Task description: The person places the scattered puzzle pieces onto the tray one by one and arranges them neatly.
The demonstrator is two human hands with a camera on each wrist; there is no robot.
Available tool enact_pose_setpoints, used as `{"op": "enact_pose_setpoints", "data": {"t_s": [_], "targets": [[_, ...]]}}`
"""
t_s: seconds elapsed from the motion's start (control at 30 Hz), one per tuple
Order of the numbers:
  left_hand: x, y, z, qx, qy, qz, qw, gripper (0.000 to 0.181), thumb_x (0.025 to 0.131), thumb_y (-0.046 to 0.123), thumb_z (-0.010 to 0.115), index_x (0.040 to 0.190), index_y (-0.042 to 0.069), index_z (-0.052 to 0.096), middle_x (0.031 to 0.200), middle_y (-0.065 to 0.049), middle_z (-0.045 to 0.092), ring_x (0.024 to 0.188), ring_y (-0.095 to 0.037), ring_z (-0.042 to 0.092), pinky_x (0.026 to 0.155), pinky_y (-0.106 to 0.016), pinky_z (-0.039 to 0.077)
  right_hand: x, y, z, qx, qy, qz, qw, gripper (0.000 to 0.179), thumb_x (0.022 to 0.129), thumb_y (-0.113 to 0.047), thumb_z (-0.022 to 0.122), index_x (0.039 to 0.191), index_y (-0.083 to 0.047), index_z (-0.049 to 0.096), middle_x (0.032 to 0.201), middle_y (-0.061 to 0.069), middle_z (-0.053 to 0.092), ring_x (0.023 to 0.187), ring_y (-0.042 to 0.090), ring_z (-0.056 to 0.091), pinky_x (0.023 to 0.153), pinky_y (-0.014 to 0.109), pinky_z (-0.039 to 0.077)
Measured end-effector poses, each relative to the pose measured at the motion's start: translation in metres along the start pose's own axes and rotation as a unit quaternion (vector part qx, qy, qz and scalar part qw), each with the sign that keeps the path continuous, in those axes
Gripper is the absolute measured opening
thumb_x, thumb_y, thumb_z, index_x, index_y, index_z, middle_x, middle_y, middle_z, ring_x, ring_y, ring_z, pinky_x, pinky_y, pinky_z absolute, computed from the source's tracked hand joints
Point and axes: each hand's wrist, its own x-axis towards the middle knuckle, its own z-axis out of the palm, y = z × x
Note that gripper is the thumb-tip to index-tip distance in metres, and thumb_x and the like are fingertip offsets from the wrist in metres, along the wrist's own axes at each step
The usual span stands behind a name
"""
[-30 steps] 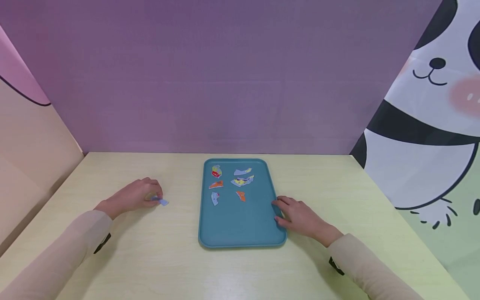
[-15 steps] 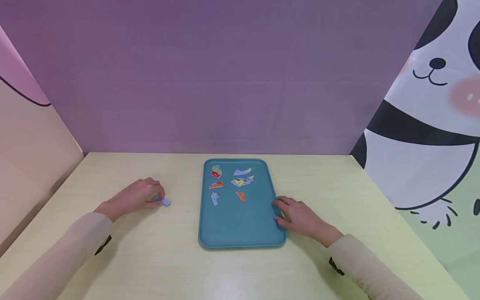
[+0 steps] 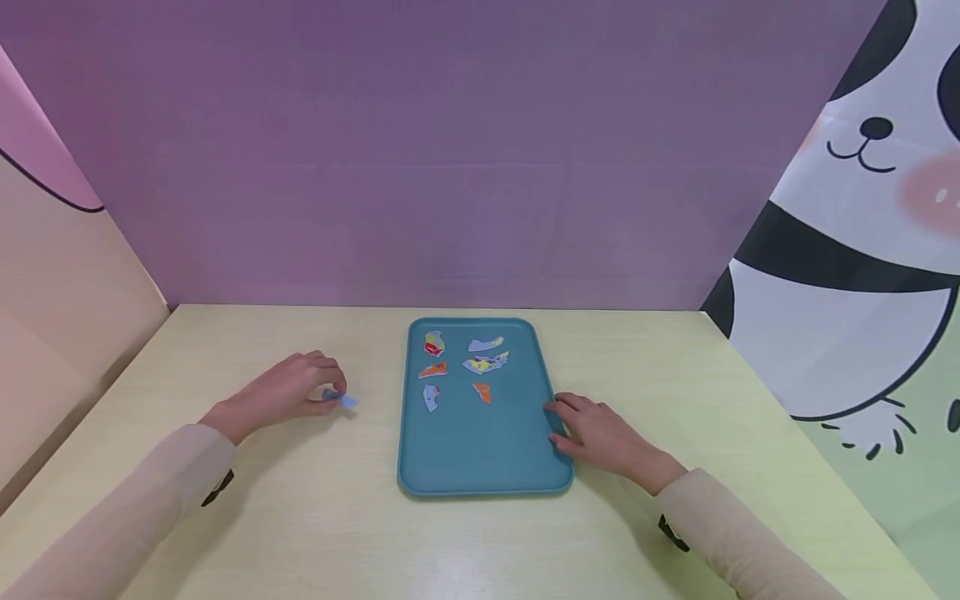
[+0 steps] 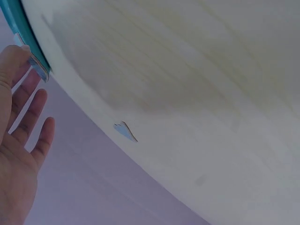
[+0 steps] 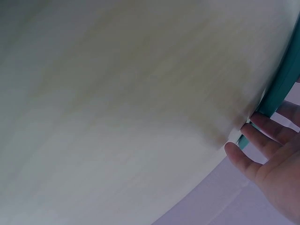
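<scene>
My left hand [image 3: 281, 390] pinches a light-blue puzzle piece [image 3: 348, 402] between thumb and fingers, left of the tray. In the left wrist view this puzzle piece [image 4: 38, 67] has a thin brown edge, and the other fingers are spread. On the right, my right hand [image 3: 600, 433] rests with relaxed fingers on the right rim of the teal tray [image 3: 480, 454]. Several printed puzzle pieces lie in the tray's far half, among them a red-and-yellow piece [image 3: 434, 343], an orange piece [image 3: 482, 392] and a yellow-and-blue piece [image 3: 486, 362].
Another small light-blue piece [image 4: 125, 132] lies on the table in the left wrist view; the left hand hides it in the head view. The pale wooden table [image 3: 360, 533] meets a purple backdrop [image 3: 442, 167] at its far edge. A panda print [image 3: 862, 225] hangs at right.
My left hand has moved to the right with the light-blue puzzle piece, nearer to the tray. The right hand, the tray and the pieces in it stay in place.
</scene>
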Motion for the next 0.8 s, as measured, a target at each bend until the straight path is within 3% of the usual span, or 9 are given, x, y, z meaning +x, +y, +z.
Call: {"op": "enact_pose_setpoints", "data": {"t_s": [0.43, 0.8], "targets": [[0.02, 0.027, 0.001, 0.02, 0.011, 0.05, 0.9985, 0.009, 0.077, 0.021, 0.071, 0.082, 0.019, 0.065, 0.084, 0.01, 0.061, 0.083, -0.009, 0.052, 0.072, -0.031, 0.044, 0.0, -0.001, -0.001, 0.0, 0.006, -0.005, 1.0, 0.043, 0.086, -0.026, 0.06, 0.12, -0.001, 0.054, 0.124, 0.018, 0.053, 0.112, 0.032, 0.053, 0.081, 0.049, 0.047], [0.038, 0.05, 0.006, 0.024, 0.009, 0.071, 0.9972, 0.011, 0.076, 0.024, 0.071, 0.084, 0.019, 0.066, 0.085, 0.009, 0.063, 0.085, -0.011, 0.052, 0.071, -0.028, 0.042, 0.0, 0.0, 0.0, -0.001, 0.006, -0.006, 1.0, 0.043, 0.086, -0.026, 0.06, 0.12, -0.001, 0.054, 0.123, 0.018, 0.053, 0.111, 0.033, 0.053, 0.081, 0.049, 0.047]]}}
